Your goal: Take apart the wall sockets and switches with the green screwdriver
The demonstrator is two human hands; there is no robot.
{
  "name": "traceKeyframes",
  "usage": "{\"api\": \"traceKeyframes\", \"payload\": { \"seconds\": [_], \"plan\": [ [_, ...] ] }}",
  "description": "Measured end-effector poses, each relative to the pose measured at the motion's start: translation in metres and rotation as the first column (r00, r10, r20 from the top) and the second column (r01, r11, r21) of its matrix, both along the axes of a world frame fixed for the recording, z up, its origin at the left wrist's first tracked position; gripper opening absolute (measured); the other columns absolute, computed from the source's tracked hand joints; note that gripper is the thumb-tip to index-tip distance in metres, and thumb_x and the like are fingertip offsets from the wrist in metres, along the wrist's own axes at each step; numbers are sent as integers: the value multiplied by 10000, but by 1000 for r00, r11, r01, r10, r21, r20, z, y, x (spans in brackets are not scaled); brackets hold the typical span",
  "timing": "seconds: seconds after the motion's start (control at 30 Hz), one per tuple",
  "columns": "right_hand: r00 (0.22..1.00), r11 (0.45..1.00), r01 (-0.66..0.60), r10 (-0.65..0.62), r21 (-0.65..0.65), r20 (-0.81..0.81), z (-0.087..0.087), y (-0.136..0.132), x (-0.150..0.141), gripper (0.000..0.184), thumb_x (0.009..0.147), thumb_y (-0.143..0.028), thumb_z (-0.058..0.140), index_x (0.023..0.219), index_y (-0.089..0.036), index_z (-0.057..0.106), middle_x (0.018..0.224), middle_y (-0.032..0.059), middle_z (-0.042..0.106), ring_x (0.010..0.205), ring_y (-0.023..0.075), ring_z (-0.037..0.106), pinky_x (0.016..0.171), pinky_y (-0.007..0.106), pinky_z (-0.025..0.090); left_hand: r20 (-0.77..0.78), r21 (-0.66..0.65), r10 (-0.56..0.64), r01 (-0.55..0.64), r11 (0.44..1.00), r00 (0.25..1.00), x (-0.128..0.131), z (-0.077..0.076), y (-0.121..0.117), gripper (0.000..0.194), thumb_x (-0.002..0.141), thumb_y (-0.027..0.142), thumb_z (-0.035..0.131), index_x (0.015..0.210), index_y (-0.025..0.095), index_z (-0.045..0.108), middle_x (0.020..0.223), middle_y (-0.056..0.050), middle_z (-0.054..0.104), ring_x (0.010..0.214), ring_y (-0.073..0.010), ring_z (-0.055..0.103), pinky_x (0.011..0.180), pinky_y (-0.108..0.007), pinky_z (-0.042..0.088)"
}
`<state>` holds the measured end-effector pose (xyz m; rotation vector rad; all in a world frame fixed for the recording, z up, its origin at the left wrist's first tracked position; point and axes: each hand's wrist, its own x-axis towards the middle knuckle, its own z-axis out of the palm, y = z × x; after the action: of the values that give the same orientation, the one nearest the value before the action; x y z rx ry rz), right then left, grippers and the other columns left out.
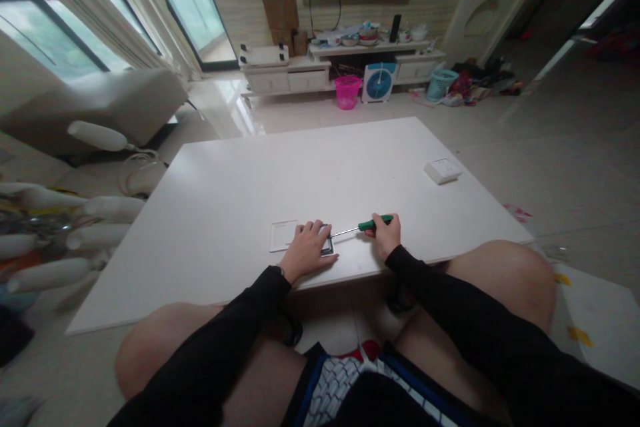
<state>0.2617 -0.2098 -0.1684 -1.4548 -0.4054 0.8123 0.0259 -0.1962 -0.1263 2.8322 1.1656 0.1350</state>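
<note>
My left hand [306,250] lies on a small dark-framed square part [328,246] near the front edge of the white table [300,173], fingers curled over it and holding it down. Just left of that hand sits a white square frame plate [283,235]. My right hand [386,235] grips a green-handled screwdriver [374,222]. Its thin metal shaft points left, with the tip at the part under my left hand.
A white switch unit [443,171] rests near the table's right edge. My bare knees sit under the front edge. A sofa [95,110] stands at the left; a TV cabinet [340,63], pink bin [347,91] and small fan [379,82] are beyond the table.
</note>
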Motion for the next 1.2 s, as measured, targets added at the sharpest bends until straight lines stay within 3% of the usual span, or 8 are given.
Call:
{"api": "traceKeyframes", "payload": {
  "seconds": [0.13,0.27,0.4,0.47,0.53,0.8,1.0,1.2],
  "plan": [
    [1000,1000,-10,10,-12,9,9,3,1,444,780,-416,798,874,-263,391,664,-124,546,483,127,673,400,228,581,12,0,-12,12,1000,1000,-1,0,0,565,901,628,669,1265,206,575,1318,-141,583,1162,-343,542,961,-489,404],
    [968,989,-125,105,75,229,44,0,0,403,798,-418,793,921,-260,443,718,-106,542,497,127,667,419,226,565,32,-3,-3,3,1000,999,-1,0,-1,561,884,623,692,1254,219,571,1328,-135,573,1174,-340,538,966,-484,404],
    [740,952,-273,115,139,663,80,-10,-12,324,863,-420,743,981,-257,490,696,-88,543,517,120,629,470,211,513,40,-18,1,0,1000,999,0,1,-1,550,872,613,705,1241,229,569,1319,-126,579,1169,-334,541,969,-476,401],
    [619,926,-338,83,169,781,89,-13,-18,315,847,-404,752,982,-250,512,703,-77,557,534,115,606,520,225,512,36,-14,6,-6,1000,999,0,1,-2,559,870,617,702,1244,225,564,1320,-128,581,1168,-335,540,969,-477,401],
    [584,910,-367,64,193,809,91,-14,-22,312,832,-395,758,969,-248,520,710,-73,557,533,111,589,535,232,511,32,-5,10,-10,1000,999,0,0,-2,565,877,620,691,1247,215,556,1324,-131,583,1174,-338,535,973,-480,401],
    [939,970,-188,132,152,318,55,-2,-6,374,823,-434,747,933,-267,431,730,-105,501,491,128,652,392,226,548,19,-5,13,-13,1000,1000,-1,-2,-2,516,891,589,679,1224,217,546,1340,-127,588,1168,-338,534,969,-481,395],
    [995,993,-86,81,87,57,22,1,-1,483,742,-467,819,907,-263,414,726,-132,514,478,114,670,398,239,592,14,-9,5,-5,1000,1000,-2,-1,-2,553,910,596,668,1276,203,533,1360,-133,576,1187,-334,526,991,-477,389],
    [999,999,-32,32,8,-31,6,4,-2,518,759,-472,821,871,-270,357,633,-139,532,440,124,650,378,241,577,-5,-2,0,0,1000,1000,-2,-2,-1,578,925,613,656,1301,194,523,1361,-139,579,1182,-335,527,986,-472,390]
  ]
}}
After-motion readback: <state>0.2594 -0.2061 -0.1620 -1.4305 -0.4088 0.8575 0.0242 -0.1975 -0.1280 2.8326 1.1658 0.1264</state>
